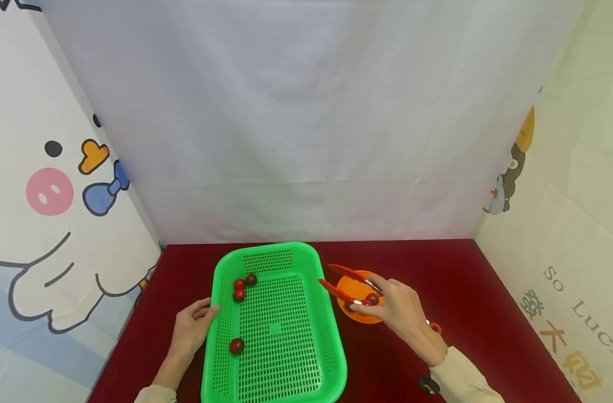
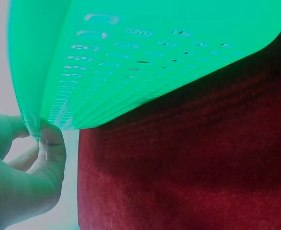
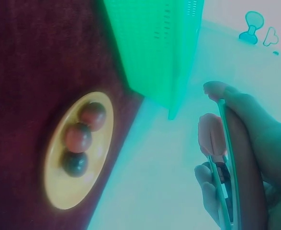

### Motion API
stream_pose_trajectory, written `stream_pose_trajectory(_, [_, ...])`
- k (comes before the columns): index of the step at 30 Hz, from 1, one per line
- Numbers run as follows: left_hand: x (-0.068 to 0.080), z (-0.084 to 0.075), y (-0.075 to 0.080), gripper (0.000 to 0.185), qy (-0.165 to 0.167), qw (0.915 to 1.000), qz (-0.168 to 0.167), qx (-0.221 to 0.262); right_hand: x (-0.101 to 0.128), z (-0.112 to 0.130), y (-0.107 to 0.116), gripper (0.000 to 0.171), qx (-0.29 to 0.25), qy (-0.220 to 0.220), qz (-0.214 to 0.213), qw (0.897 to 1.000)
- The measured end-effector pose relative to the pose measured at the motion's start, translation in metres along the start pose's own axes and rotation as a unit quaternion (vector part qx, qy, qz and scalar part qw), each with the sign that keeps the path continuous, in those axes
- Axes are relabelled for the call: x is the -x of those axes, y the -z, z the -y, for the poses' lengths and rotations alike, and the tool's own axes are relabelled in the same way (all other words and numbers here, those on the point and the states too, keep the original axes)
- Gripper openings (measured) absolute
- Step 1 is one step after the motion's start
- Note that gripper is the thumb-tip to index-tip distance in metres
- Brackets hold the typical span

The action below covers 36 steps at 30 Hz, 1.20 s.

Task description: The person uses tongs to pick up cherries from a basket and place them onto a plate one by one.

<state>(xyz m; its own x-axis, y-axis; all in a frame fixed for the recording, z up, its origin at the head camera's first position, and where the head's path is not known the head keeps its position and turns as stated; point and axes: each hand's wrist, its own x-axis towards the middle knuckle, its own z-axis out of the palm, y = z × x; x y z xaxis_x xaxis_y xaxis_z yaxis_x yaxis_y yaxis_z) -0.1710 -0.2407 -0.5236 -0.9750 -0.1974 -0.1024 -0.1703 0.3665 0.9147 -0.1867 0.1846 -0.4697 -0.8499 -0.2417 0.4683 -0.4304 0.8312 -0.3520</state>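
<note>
My left hand (image 1: 193,326) grips the left rim of a green perforated basket (image 1: 328,352), thumb on one side of the rim and fingers on the other, as the left wrist view shows. Several dark red cherry tomatoes (image 1: 237,346) lie along the basket's left side. In my right hand (image 1: 401,307) is a pair of red-tipped tongs (image 1: 349,273), held between thumb and fingers. Its tips are spread with nothing between them, pointing left toward the basket. Below them sits an orange plate (image 1: 359,319); three cherry tomatoes (image 3: 78,137) show on it in the right wrist view.
A dark red cloth (image 1: 467,313) covers the table under basket and plate. White fabric (image 1: 316,123) hangs behind the table. Printed cartoon panels (image 1: 50,224) stand along the sides. A small black object (image 1: 429,385) shows beside the right sleeve.
</note>
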Motion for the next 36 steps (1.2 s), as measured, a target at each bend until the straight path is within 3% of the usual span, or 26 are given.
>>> stream_pose_trajectory(15, [0.001, 0.0, 0.0, 0.046, 0.003, 1.0, -0.001, 0.007, -0.015, 0.028, -0.009, 0.06, -0.021, 0.025, 0.021, 0.999])
stream_pose_trajectory(22, [0.001, 0.0, 0.0, 0.046, -0.001, 1.0, -0.001, -0.001, -0.02, 0.04, -0.017, 0.058, -0.017, 0.084, 0.006, 0.996])
stream_pose_trajectory(28, [0.001, 0.0, 0.0, 0.046, -0.001, 1.0, -0.003, 0.0, -0.028, 0.056, -0.021, 0.058, -0.018, 0.092, 0.053, 0.994])
stream_pose_trajectory(36, [0.001, 0.0, 0.001, 0.046, 0.001, 1.0, -0.001, 0.0, -0.034, 0.071, -0.032, 0.061, -0.009, 0.117, 0.08, 0.99])
